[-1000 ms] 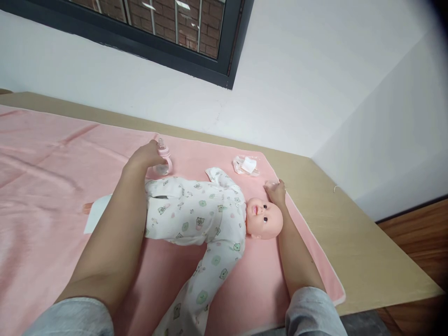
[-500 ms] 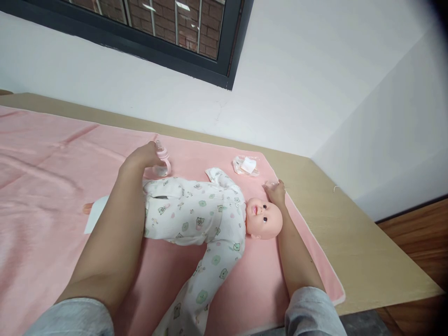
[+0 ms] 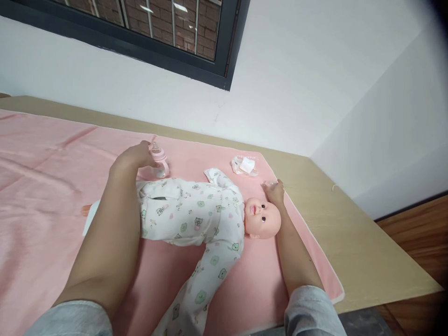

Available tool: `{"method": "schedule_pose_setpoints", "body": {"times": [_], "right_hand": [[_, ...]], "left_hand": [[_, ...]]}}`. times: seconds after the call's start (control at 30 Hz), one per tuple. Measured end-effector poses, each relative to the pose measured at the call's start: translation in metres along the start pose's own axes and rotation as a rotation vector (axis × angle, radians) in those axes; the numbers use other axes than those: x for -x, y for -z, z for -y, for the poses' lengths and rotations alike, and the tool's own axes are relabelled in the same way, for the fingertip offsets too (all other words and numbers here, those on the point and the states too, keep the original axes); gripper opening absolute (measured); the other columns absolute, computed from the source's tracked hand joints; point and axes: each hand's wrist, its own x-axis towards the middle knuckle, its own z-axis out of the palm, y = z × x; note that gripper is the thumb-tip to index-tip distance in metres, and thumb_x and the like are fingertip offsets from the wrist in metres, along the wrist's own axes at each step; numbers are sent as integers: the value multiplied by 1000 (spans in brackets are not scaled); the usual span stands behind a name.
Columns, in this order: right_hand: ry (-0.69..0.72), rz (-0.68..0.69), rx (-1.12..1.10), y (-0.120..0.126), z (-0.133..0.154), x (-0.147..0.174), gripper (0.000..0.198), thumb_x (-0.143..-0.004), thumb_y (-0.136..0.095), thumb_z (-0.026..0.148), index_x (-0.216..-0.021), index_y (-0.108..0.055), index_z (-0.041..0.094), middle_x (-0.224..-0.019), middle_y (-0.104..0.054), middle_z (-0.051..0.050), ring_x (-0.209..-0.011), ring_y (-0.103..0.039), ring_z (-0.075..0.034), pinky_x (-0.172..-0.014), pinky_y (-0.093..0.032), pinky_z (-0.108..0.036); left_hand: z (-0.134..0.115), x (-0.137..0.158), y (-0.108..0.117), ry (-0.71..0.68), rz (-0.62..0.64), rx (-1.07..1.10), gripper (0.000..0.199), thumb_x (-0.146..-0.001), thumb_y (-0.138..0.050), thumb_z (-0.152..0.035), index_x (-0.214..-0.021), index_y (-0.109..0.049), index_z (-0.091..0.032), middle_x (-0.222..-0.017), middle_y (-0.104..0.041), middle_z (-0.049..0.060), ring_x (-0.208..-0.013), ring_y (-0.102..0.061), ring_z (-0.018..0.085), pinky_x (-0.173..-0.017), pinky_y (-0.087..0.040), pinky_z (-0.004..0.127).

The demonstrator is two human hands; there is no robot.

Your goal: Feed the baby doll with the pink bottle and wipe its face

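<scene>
Left hand (image 3: 137,155): fingers grasping one clear, pink-collared, handled baby bottle (image 3: 158,155), just beyond one bald plastic doll (image 3: 266,220) in white printed suit (image 3: 189,214). Right hand (image 3: 277,192): fingers around one small clear object (image 3: 269,185) near doll's head. One pink blanket (image 3: 252,280) beneath, on wooden tabletop (image 3: 350,242).

From my remote seat I make out two pale grey-blue fabric sleeves, the left sleeve (image 3: 72,319) and the right sleeve (image 3: 311,308), both cut off by the lower edge of my view. Each is a loose, wide tube ending in a rounded hem, with soft creases (cotton, perhaps, though I can't confirm it from here). Beyond those hems, the slim left forearm (image 3: 108,238) and right forearm (image 3: 297,254) are bare.
</scene>
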Motion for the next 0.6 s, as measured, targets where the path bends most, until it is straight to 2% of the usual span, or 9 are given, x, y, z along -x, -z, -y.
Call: {"method": "schedule_pose_setpoints", "body": {"times": [0.1,0.2,0.3,0.37,0.43,0.5,0.6], "right_hand": [[-12,-1,-17,1,2,0,86,-75,-62,50,-141,-35,3,-141,-45,-28,-133,-42,-37,-112,-30,-45],[-12,-30,-41,1,3,0,78,-81,-53,50,-140,-35,3,-140,-46,-27,-133,-43,-35,-113,-29,-45],[11,-76,-72,1,3,0,72,-86,-45,49,-139,-36,1,-138,-47,-28,-130,-44,-34,-112,-28,-46],[45,-118,-85,1,3,0,70,-87,-43,48,-137,-37,-1,-137,-47,-28,-129,-44,-34,-112,-27,-46],[97,-176,-90,1,4,0,67,-89,-41,47,-136,-39,0,-137,-47,-27,-129,-42,-33,-113,-26,-46],[168,-248,-92,2,6,1,62,-91,-37,47,-133,-42,2,-135,-49,-25,-130,-41,-31,-113,-26,-45],[302,-340,-104,6,12,4,54,-93,-31,46,-127,-48,8,-130,-53,-20,-128,-40,-28,-112,-27,-43]], "left_hand": [[-4,10,13,90,-3,-34,101,-73,-77,-31,-151,-17,-7,-137,-51,26,-119,-54,40,-90,-47,45],[-16,29,27,90,-179,-48,96,-78,-72,-41,-151,-18,-11,-140,-46,25,-123,-48,43,-93,-47,51],[-43,57,34,-111,-452,-43,80,-85,-65,-41,-149,-27,-11,-137,-49,21,-127,-45,41,-100,-43,50],[-68,77,31,-309,-533,-25,66,-90,-59,-37,-147,-33,-14,-133,-55,16,-123,-51,35,-102,-42,45],[-97,93,21,-473,-500,8,54,-92,-55,-36,-141,-42,-19,-132,-57,10,-119,-55,30,-101,-43,39],[-127,104,7,-606,-396,63,46,-92,-54,-37,-135,-50,-22,-133,-58,5,-119,-56,26,-101,-42,34],[-169,109,-15,-748,-126,124,40,-91,-52,-38,-127,-57,-22,-125,-63,4,-110,-61,25,-93,-46,32]]}}
